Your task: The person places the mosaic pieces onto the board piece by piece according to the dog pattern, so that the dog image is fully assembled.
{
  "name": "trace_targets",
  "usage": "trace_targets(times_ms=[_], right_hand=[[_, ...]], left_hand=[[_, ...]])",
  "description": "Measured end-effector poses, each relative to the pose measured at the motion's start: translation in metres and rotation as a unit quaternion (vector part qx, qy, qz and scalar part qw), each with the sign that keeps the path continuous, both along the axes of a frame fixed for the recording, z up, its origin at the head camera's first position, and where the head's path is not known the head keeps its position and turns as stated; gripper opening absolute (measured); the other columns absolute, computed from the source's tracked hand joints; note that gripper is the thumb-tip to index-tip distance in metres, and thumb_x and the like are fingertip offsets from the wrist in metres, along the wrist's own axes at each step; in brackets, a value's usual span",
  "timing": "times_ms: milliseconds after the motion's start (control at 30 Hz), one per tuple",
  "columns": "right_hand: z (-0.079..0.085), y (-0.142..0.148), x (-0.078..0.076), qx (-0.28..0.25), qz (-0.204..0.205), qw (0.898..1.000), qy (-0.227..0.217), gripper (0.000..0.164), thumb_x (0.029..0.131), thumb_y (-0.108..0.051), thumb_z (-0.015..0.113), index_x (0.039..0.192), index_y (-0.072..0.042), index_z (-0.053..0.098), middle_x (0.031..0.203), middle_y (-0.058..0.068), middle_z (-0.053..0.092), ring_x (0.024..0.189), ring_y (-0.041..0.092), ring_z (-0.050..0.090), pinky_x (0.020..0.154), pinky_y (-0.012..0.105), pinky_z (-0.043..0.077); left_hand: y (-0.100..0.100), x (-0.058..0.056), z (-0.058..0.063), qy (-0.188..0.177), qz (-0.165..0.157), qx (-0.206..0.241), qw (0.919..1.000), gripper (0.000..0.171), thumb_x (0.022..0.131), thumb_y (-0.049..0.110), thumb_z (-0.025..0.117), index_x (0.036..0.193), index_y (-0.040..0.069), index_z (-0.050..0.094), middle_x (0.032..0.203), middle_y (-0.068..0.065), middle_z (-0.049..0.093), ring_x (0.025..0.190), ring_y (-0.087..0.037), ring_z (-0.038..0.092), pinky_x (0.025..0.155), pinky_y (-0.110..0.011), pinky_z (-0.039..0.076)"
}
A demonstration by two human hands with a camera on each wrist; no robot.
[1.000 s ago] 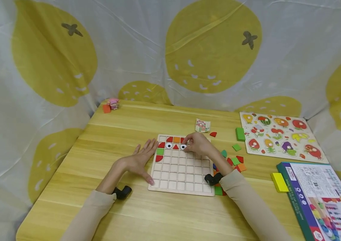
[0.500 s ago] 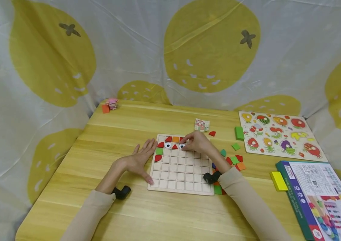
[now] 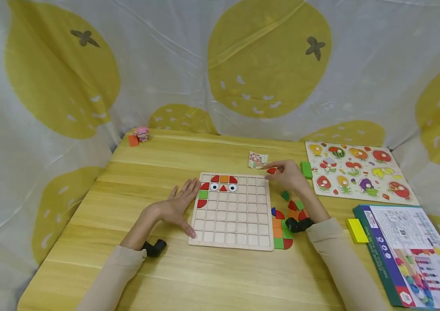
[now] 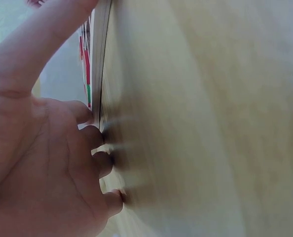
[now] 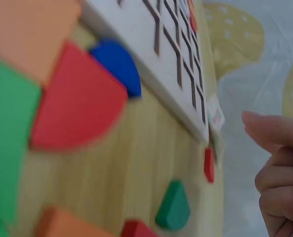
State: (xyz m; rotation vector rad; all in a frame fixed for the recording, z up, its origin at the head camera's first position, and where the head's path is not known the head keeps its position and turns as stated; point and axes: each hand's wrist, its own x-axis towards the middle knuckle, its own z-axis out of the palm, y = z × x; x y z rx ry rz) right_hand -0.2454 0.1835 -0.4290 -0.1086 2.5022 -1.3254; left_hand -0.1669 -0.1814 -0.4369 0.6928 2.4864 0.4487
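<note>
My left hand (image 3: 174, 211) lies spread along the left edge of a wooden grid board (image 3: 229, 224), its thumb at the lower-left corner. In the left wrist view its fingertips rest at the board's side. Red, orange and green tiles and two eye tiles (image 3: 232, 188) sit in the board's upper-left cells. My right hand (image 3: 290, 175) is past the board's top right corner, index finger and thumb apart. They reach over a red quarter-circle tile (image 3: 272, 171) on the table. In the right wrist view that red tile (image 5: 208, 165) stands apart from the fingers.
Loose coloured tiles (image 3: 278, 232) lie right of the board, partly under my right wrist. A small pattern card (image 3: 257, 160) lies behind it. Farther right are a green block (image 3: 306, 170), a fruit puzzle (image 3: 359, 172), a yellow block (image 3: 357, 231) and a box (image 3: 394, 250).
My right hand has left the eye tile in the board's second row and moved right and back to the red quarter-circle tile. My left hand stays in place.
</note>
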Motion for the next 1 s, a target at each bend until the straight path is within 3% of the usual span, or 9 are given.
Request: trace_targets(times_ms=[133, 167, 300, 400, 500, 667, 867, 1000], right_hand=[[-0.006, 0.017, -0.015, -0.016, -0.051, 0.998, -0.027, 0.039, 0.086, -0.016, 0.072, 0.124, -0.013, 0.066, 0.053, -0.006, 0.028, 0.046, 0.013, 0.023, 0.046, 0.026, 0.025], [-0.009, 0.019, -0.018, -0.013, -0.061, 0.998, -0.033, 0.039, 0.086, -0.016, 0.073, 0.123, -0.013, 0.066, 0.055, -0.006, 0.033, 0.048, 0.013, 0.024, 0.047, 0.025, 0.026], [-0.019, 0.020, -0.026, 0.026, -0.063, 0.997, -0.032, 0.033, 0.084, -0.019, 0.074, 0.117, -0.013, 0.070, 0.089, 0.004, 0.063, 0.064, 0.014, 0.038, 0.058, 0.024, 0.036], [-0.023, 0.019, -0.025, 0.047, -0.058, 0.997, -0.016, 0.029, 0.084, -0.019, 0.074, 0.111, -0.009, 0.072, 0.110, 0.014, 0.067, 0.074, 0.017, 0.049, 0.066, 0.025, 0.043], [-0.023, 0.018, -0.019, 0.063, -0.072, 0.995, -0.014, 0.027, 0.082, -0.020, 0.077, 0.104, -0.005, 0.071, 0.104, 0.018, 0.068, 0.077, 0.022, 0.054, 0.068, 0.028, 0.044], [-0.019, 0.022, -0.010, 0.096, -0.084, 0.992, -0.021, 0.036, 0.077, -0.031, 0.081, 0.098, -0.006, 0.067, 0.095, 0.009, 0.061, 0.082, 0.023, 0.050, 0.069, 0.029, 0.041], [-0.022, 0.030, -0.012, 0.053, -0.072, 0.995, -0.038, 0.034, 0.076, -0.024, 0.082, 0.105, -0.009, 0.072, 0.056, -0.006, 0.046, 0.057, 0.015, 0.037, 0.054, 0.027, 0.030], [-0.024, 0.032, -0.015, 0.064, -0.051, 0.996, -0.020, 0.031, 0.077, -0.025, 0.082, 0.102, -0.009, 0.074, 0.048, -0.010, 0.037, 0.049, 0.012, 0.033, 0.049, 0.025, 0.027]], left_hand=[[-0.002, 0.000, 0.001, 0.005, 0.001, -0.001, 1.0000, 0.147, 0.056, 0.061, 0.084, 0.154, 0.007, -0.013, 0.161, -0.015, -0.020, 0.149, -0.036, -0.017, 0.118, -0.063, -0.006], [-0.002, -0.001, 0.001, 0.006, 0.000, -0.003, 1.0000, 0.147, 0.056, 0.062, 0.083, 0.154, 0.008, -0.013, 0.161, -0.014, -0.020, 0.149, -0.036, -0.017, 0.118, -0.063, -0.006], [-0.002, -0.001, -0.001, 0.006, -0.006, 0.001, 1.0000, 0.147, 0.057, 0.062, 0.083, 0.154, 0.007, -0.013, 0.161, -0.015, -0.021, 0.149, -0.036, -0.018, 0.117, -0.064, -0.007], [-0.001, -0.001, -0.003, 0.003, -0.007, 0.003, 1.0000, 0.147, 0.057, 0.062, 0.083, 0.154, 0.008, -0.013, 0.161, -0.015, -0.021, 0.149, -0.036, -0.018, 0.118, -0.063, -0.007], [0.000, 0.000, -0.003, 0.002, -0.006, 0.006, 1.0000, 0.147, 0.057, 0.061, 0.083, 0.154, 0.007, -0.013, 0.161, -0.015, -0.021, 0.149, -0.036, -0.018, 0.118, -0.063, -0.008], [0.000, 0.000, -0.002, 0.001, -0.003, 0.001, 1.0000, 0.147, 0.057, 0.061, 0.083, 0.153, 0.007, -0.013, 0.161, -0.015, -0.021, 0.149, -0.035, -0.018, 0.118, -0.063, -0.008], [0.000, 0.000, -0.002, 0.004, 0.000, 0.000, 1.0000, 0.147, 0.056, 0.061, 0.084, 0.154, 0.007, -0.013, 0.161, -0.015, -0.020, 0.149, -0.036, -0.017, 0.118, -0.063, -0.007], [0.000, 0.000, -0.001, 0.005, -0.001, -0.001, 1.0000, 0.147, 0.056, 0.061, 0.084, 0.154, 0.008, -0.013, 0.161, -0.015, -0.020, 0.149, -0.035, -0.018, 0.118, -0.062, -0.007]])
